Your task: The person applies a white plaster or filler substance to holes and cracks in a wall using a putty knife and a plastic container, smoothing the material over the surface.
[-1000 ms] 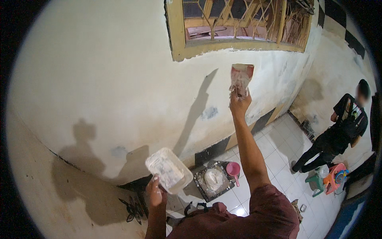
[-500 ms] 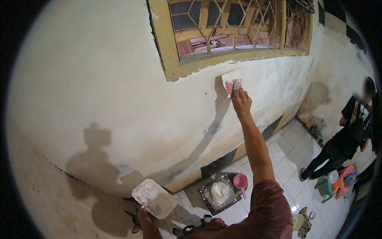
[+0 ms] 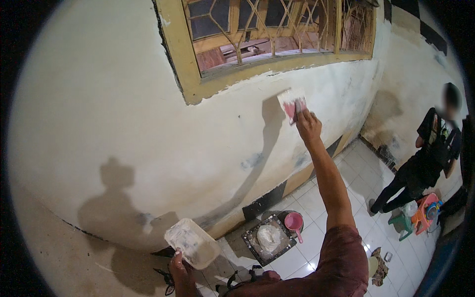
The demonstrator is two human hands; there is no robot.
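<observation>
My right hand is stretched out to the wall, its fingers closed round a red putty knife. White paste smears the blade, which is at the wall surface just under the yellow window frame. Down at the lower left, my left hand grips the edge of a shallow cream plastic tray with whitish paste inside. The off-white plastered wall has patchy grey and brown stains, and my shadow falls across it.
On the tiled floor stands a dark speckled crate with a white bag on it, beside a pink dipper. A person in black stands at the right, near green and orange stools.
My right hand and the putty knife have moved right along the wall beneath the window. The view has shifted slightly right. My left hand still holds the tray.
</observation>
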